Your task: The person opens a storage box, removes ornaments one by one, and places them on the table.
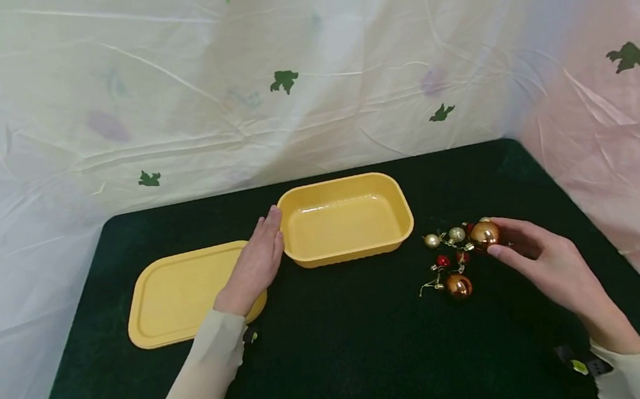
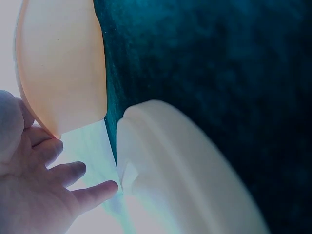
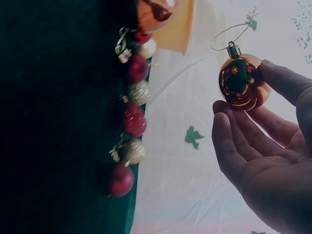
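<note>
My left hand (image 1: 257,259) touches the left side of a yellow plastic container (image 1: 346,223), its fingers fairly straight against the wall and rim. Below that wrist lies a matching yellow lid (image 1: 185,297), partly covered by the arm. In the right wrist view, my right hand (image 3: 273,170) pinches a shiny copper-coloured Christmas bauble (image 3: 243,85) between thumb and fingers, its hanging loop up in the air. Beside it on the table is a group of small ornaments: red baubles (image 1: 442,260), gold baubles (image 1: 457,234) and another copper bauble (image 1: 459,286).
A dark green cloth (image 1: 361,353) covers the table. Behind and at the sides hangs a pale patterned curtain (image 1: 343,91), close to the table's back edge. The container stands near that edge, right of the lid and left of the ornaments.
</note>
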Demonstrator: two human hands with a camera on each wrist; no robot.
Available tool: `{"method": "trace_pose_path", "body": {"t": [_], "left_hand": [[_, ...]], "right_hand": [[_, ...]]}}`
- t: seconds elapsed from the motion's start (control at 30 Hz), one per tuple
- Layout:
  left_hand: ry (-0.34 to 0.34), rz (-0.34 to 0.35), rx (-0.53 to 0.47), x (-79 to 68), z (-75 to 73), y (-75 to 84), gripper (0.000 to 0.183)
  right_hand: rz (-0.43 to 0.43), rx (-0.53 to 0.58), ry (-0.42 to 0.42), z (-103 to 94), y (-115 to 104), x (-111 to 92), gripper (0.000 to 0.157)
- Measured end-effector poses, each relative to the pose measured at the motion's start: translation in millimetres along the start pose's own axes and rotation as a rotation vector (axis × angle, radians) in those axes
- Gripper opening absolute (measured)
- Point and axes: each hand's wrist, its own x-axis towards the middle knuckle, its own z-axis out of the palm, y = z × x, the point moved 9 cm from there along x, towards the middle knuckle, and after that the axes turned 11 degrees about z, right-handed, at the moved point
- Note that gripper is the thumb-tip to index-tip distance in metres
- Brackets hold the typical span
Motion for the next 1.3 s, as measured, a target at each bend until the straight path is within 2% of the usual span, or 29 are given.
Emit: {"method": "trace_pose_path", "body": {"t": [0.43, 0.7, 0.87, 1.3], "left_hand": [[-0.001, -0.013, 0.001, -0.6, 0.7, -1.1, 0.058], [0.001, -0.006, 0.005, -0.8, 0.5, -1.3, 0.058], [-0.004, -0.007, 0.008, -0.6, 0.7, -1.5, 0.058], [0.0, 0.015, 0.013, 0.7, 1.2, -0.4, 0.057]], "right_hand": [[0.043, -0.06, -0.032, -2.1, 28.5, -4.0, 0.052], [0.034, -0.081, -0.074, 7.7, 41.1, -6.5, 0.05], [0.061, -0.11, -0.122, 15.2, 48.8, -4.8, 0.053], [0.067, -0.143, -0.174, 23.0, 52.5, -2.7, 0.055]]}}
